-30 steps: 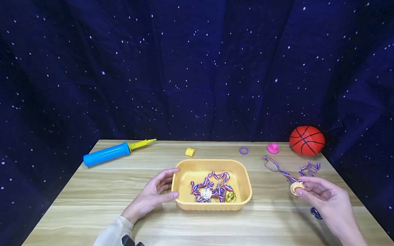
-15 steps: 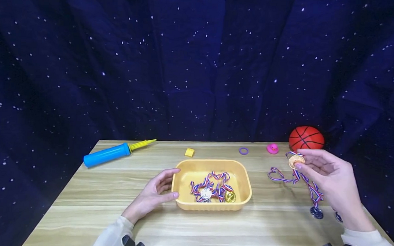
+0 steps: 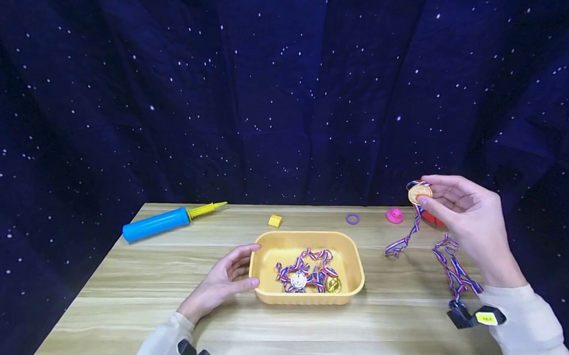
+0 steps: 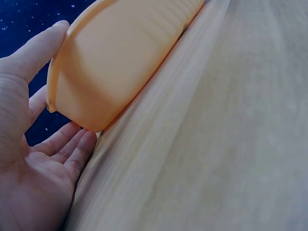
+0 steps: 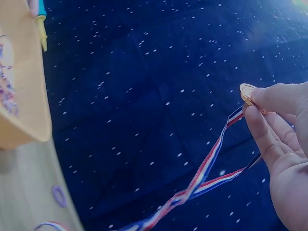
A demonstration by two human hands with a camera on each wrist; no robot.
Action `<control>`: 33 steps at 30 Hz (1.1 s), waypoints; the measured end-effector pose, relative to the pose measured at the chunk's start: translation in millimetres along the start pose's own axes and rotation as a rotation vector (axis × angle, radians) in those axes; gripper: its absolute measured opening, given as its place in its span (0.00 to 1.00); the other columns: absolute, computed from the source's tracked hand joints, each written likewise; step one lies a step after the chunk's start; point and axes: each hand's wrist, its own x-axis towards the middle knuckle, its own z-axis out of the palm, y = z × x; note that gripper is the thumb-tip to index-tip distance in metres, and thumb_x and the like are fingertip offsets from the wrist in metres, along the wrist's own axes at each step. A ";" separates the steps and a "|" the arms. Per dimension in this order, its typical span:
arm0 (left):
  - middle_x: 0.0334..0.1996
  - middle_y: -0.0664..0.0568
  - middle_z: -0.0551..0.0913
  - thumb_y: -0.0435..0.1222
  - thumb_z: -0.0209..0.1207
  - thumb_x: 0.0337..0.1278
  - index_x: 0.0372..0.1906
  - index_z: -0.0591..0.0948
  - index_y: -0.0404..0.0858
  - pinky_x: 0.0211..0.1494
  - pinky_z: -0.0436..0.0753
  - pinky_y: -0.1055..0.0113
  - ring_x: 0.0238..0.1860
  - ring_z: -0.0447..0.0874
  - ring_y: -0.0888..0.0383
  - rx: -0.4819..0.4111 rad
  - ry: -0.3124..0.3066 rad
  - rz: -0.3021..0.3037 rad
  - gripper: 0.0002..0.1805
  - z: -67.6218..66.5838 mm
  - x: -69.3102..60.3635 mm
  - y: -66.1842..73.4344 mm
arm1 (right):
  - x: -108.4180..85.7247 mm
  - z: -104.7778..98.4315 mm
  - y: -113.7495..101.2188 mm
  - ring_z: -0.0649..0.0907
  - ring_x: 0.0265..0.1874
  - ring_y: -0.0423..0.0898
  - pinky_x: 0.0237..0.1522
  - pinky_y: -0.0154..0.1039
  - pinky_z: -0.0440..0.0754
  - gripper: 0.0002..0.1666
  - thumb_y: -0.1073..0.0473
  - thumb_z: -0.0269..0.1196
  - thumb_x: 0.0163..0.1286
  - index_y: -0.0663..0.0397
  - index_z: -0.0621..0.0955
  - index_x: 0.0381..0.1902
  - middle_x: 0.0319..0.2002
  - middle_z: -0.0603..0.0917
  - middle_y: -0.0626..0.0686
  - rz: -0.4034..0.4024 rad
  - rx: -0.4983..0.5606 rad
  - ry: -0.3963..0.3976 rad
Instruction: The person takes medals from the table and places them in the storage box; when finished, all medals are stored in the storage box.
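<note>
My right hand [image 3: 475,223] pinches a gold-coloured medal [image 3: 419,194] between thumb and fingers, raised above the table's right side. Its striped ribbon [image 3: 409,237] hangs down toward the tabletop; the right wrist view shows the medal [image 5: 247,93] at the fingertips of the hand [image 5: 288,144]. My left hand [image 3: 220,283] holds the left end of a yellow-orange basin [image 3: 308,299], thumb and fingers at its rim, as the left wrist view shows with the hand [image 4: 41,159] and basin [image 4: 110,62]. Inside the basin lie a silver medal [image 3: 298,280], a gold medal [image 3: 333,284] and tangled striped ribbons [image 3: 316,253].
Along the back stand a blue pump [image 3: 156,225], a yellow block [image 3: 275,220], a purple ring [image 3: 352,219] and a pink duck [image 3: 394,215]. A red ball [image 3: 432,219] is mostly hidden behind my right hand. More striped ribbon [image 3: 454,269] lies near the right forearm.
My right hand has risen with the medal and moved slightly left, lifting most of its ribbon. The hand now covers most of the ball. The left hand and basin have stayed in place.
</note>
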 end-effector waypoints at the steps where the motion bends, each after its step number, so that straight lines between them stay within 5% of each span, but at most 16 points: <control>1: 0.79 0.41 0.75 0.32 0.76 0.68 0.82 0.72 0.49 0.77 0.78 0.67 0.78 0.73 0.39 0.000 0.000 0.002 0.42 0.1 0.3 0.0 | 4.2 1.0 -2.4 0.94 0.41 0.39 0.44 0.26 0.90 0.24 0.76 0.76 0.68 0.72 0.86 0.61 0.46 0.96 0.50 -0.011 -0.015 0.007; 11: 0.80 0.41 0.73 0.32 0.76 0.68 0.83 0.72 0.49 0.77 0.77 0.67 0.79 0.72 0.39 -0.001 -0.005 0.003 0.42 0.5 0.0 -0.2 | 38.5 22.7 -37.8 0.93 0.42 0.44 0.47 0.28 0.90 0.24 0.78 0.77 0.66 0.72 0.87 0.60 0.45 0.95 0.55 -0.116 0.127 0.006; 22: 0.80 0.39 0.73 0.32 0.76 0.67 0.83 0.72 0.49 0.77 0.78 0.65 0.79 0.72 0.38 0.006 -0.001 0.005 0.43 -1.0 0.1 -2.0 | 62.4 68.9 -75.1 0.94 0.41 0.48 0.48 0.33 0.92 0.24 0.82 0.75 0.63 0.75 0.87 0.58 0.44 0.94 0.61 -0.269 0.279 -0.063; 33: 0.80 0.42 0.74 0.32 0.76 0.67 0.83 0.72 0.49 0.78 0.78 0.65 0.79 0.73 0.40 0.008 0.005 -0.001 0.43 -0.5 0.0 -0.8 | 47.7 111.2 -50.9 0.92 0.41 0.44 0.47 0.34 0.92 0.23 0.82 0.73 0.66 0.71 0.87 0.59 0.44 0.94 0.58 -0.207 0.280 -0.185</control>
